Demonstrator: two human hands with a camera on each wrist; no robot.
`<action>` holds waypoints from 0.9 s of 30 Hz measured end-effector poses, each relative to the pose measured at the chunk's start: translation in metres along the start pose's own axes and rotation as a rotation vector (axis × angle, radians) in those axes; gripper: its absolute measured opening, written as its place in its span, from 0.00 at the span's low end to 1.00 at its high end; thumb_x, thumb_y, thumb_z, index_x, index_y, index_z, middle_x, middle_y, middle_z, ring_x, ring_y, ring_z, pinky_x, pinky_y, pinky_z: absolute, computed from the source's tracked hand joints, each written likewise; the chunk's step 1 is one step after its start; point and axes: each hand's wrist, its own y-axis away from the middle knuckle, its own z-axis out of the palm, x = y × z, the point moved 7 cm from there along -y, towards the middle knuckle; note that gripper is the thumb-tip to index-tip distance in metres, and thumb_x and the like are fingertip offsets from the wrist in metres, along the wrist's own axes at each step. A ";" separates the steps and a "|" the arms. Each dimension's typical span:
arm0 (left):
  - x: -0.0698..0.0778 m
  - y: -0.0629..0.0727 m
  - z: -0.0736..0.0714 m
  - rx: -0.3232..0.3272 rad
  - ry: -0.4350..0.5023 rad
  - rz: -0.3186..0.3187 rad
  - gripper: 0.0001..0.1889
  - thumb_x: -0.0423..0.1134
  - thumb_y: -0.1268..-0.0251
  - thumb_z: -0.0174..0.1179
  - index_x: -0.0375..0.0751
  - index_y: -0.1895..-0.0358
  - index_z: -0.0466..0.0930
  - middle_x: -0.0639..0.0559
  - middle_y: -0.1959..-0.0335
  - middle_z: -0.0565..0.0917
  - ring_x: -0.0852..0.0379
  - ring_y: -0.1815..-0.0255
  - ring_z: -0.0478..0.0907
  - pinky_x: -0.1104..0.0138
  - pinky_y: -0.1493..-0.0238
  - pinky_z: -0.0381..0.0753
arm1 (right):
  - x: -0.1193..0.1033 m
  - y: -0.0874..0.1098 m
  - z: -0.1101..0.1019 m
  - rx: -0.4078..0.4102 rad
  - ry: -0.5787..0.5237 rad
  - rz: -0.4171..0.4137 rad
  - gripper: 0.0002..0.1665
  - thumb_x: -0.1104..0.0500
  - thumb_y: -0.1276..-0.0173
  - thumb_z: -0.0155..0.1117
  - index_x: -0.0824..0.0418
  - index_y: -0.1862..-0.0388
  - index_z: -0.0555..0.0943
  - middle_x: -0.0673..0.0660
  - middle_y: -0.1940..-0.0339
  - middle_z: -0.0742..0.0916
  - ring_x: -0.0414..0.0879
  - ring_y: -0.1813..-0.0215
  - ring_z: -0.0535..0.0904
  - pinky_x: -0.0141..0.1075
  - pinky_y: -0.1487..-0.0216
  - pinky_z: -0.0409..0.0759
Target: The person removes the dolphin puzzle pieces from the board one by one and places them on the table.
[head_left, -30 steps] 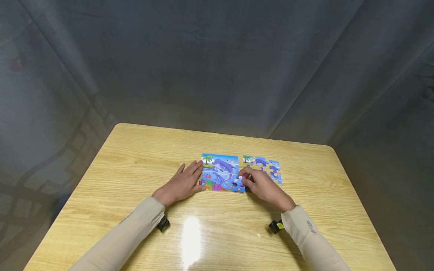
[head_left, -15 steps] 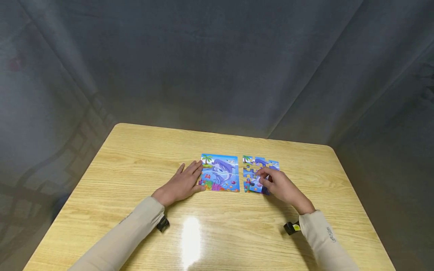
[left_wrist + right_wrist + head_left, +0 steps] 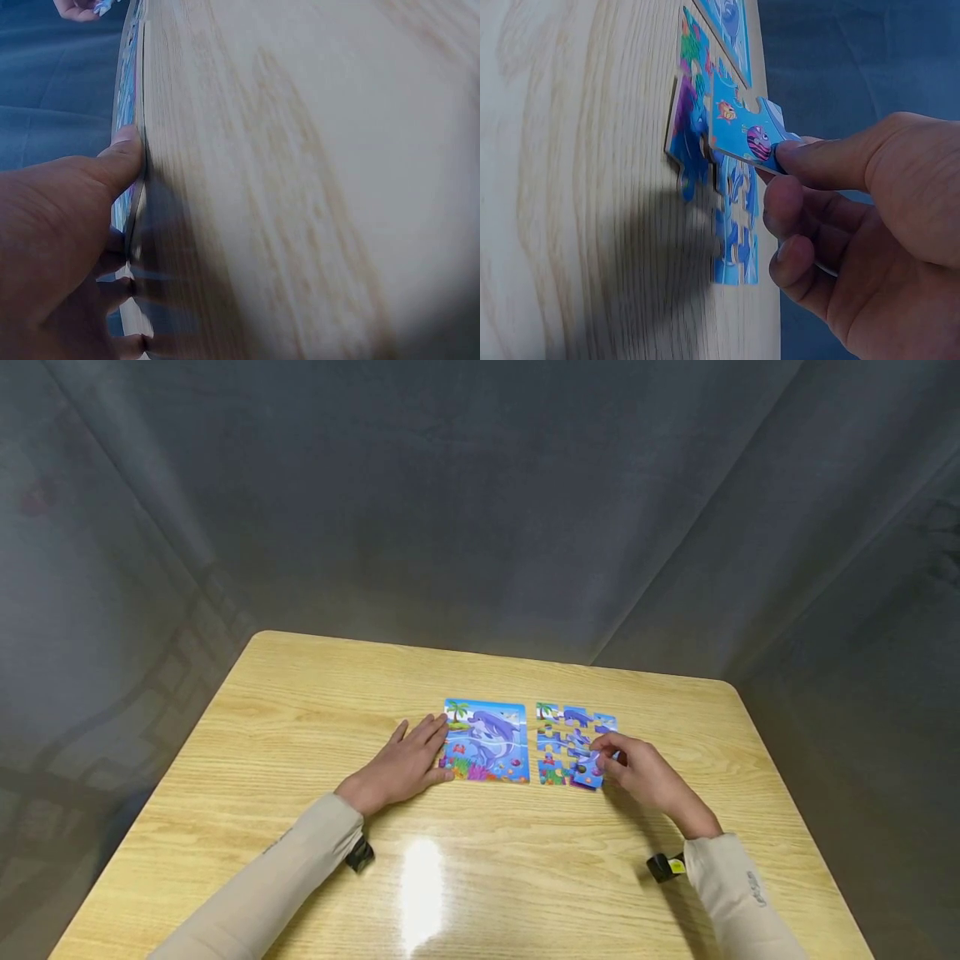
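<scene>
My right hand [image 3: 645, 781] pinches a blue puzzle piece [image 3: 739, 127] between thumb and fingers. That piece carries a striped purple fish and a small orange one, and it is tilted above the lower right of the puzzle pieces [image 3: 550, 741] laid out on the table. My left hand [image 3: 401, 768] lies with its fingers extended at the left edge of a dolphin picture board [image 3: 487, 742]. In the left wrist view its thumb [image 3: 127, 154] touches the board's edge. A purple and blue piece [image 3: 686, 135] is partly covered by the held one.
The wooden table [image 3: 337, 693] carries the board and the rows of pieces, with a narrow gap between them. Dark grey curtain [image 3: 480, 510] hangs behind the table's far edge. A bright glare spot [image 3: 422, 893] shows near the front.
The right hand has carried the piece rightward, from the picture board's lower right corner to over the lower right of the puzzle pieces. The left hand has stayed in place.
</scene>
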 end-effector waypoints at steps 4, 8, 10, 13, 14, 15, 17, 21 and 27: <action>-0.001 -0.001 0.000 0.006 0.001 0.004 0.44 0.58 0.16 0.53 0.31 0.14 0.50 0.39 0.10 0.48 0.38 0.09 0.46 0.33 0.13 0.45 | 0.003 0.003 -0.006 0.016 0.002 -0.001 0.10 0.66 0.18 0.59 0.65 0.43 0.84 0.57 0.62 0.89 0.50 0.68 0.81 0.33 0.70 0.81; -0.002 -0.001 0.001 -0.010 -0.011 -0.009 0.44 0.60 0.16 0.52 0.34 0.13 0.48 0.41 0.09 0.47 0.40 0.08 0.44 0.35 0.12 0.43 | 0.007 0.004 -0.015 0.041 -0.001 0.025 0.11 0.67 0.19 0.60 0.65 0.43 0.84 0.59 0.60 0.89 0.48 0.67 0.81 0.32 0.69 0.81; -0.002 -0.001 0.002 -0.018 -0.013 -0.015 0.45 0.60 0.16 0.52 0.35 0.13 0.47 0.42 0.09 0.46 0.41 0.08 0.43 0.35 0.11 0.42 | 0.010 0.005 -0.018 0.049 0.006 0.035 0.11 0.68 0.19 0.61 0.65 0.43 0.84 0.60 0.59 0.88 0.47 0.67 0.81 0.32 0.68 0.81; -0.002 -0.001 0.002 -0.020 -0.009 -0.017 0.45 0.61 0.16 0.52 0.35 0.13 0.48 0.42 0.09 0.46 0.41 0.08 0.43 0.35 0.11 0.42 | 0.014 0.007 -0.020 0.043 0.008 0.044 0.10 0.68 0.20 0.61 0.66 0.44 0.84 0.61 0.58 0.88 0.48 0.67 0.81 0.32 0.68 0.82; -0.002 -0.001 0.002 -0.020 -0.009 -0.018 0.45 0.61 0.16 0.51 0.35 0.13 0.48 0.42 0.09 0.46 0.41 0.08 0.43 0.36 0.11 0.42 | 0.016 0.007 -0.021 0.042 0.008 0.045 0.10 0.68 0.20 0.61 0.66 0.45 0.84 0.61 0.58 0.87 0.48 0.66 0.81 0.33 0.68 0.83; -0.002 -0.001 0.002 -0.019 -0.007 -0.018 0.45 0.61 0.16 0.51 0.35 0.13 0.48 0.43 0.09 0.46 0.41 0.08 0.43 0.36 0.11 0.42 | 0.017 0.008 -0.021 0.040 0.006 0.045 0.10 0.69 0.20 0.61 0.66 0.45 0.84 0.62 0.58 0.87 0.49 0.66 0.81 0.34 0.67 0.84; -0.002 -0.001 0.002 -0.016 -0.004 -0.016 0.45 0.61 0.16 0.51 0.35 0.13 0.48 0.42 0.09 0.46 0.41 0.08 0.43 0.35 0.11 0.43 | 0.020 0.010 -0.022 0.033 -0.005 0.048 0.10 0.69 0.19 0.60 0.67 0.45 0.83 0.62 0.59 0.87 0.50 0.66 0.82 0.36 0.66 0.87; -0.001 -0.001 0.002 -0.012 0.000 -0.014 0.45 0.61 0.17 0.52 0.35 0.13 0.49 0.42 0.09 0.46 0.41 0.08 0.43 0.35 0.11 0.43 | 0.026 0.013 -0.022 0.017 -0.018 0.070 0.10 0.70 0.19 0.58 0.70 0.44 0.82 0.62 0.62 0.87 0.50 0.67 0.82 0.38 0.67 0.87; -0.001 0.000 0.001 -0.015 0.003 -0.017 0.45 0.61 0.17 0.52 0.35 0.13 0.49 0.43 0.09 0.46 0.41 0.08 0.43 0.36 0.11 0.43 | 0.038 0.015 -0.017 -0.005 -0.011 0.125 0.09 0.70 0.20 0.59 0.70 0.45 0.82 0.61 0.65 0.86 0.45 0.71 0.78 0.35 0.73 0.80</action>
